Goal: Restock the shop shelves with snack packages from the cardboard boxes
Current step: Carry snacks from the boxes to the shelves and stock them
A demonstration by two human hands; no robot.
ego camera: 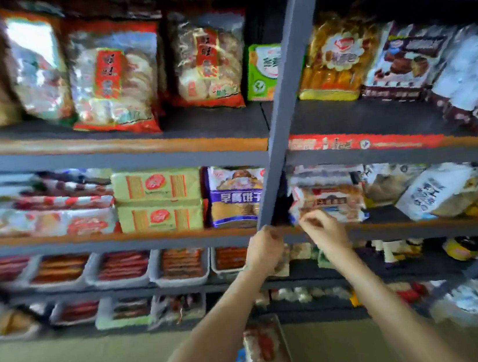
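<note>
Both my arms reach up to the grey shelf rack. My left hand (266, 245) grips the foot of the grey upright post (282, 93) at the front edge of the middle shelf (420, 225). My right hand (321, 227) pinches the lower edge of a white and orange snack package (330, 199) that stands on that shelf just right of the post. A clear package with red and brown contents (265, 356) lies low between my forearms. The whole frame is blurred.
Large red rice-cracker bags (114, 75) stand on the top shelf. Green packs (158, 202) and a purple bag (235, 196) fill the shelf left of the post. White trays of red sausages (121, 267) line the lower shelves. More bags (433, 188) sit to the right.
</note>
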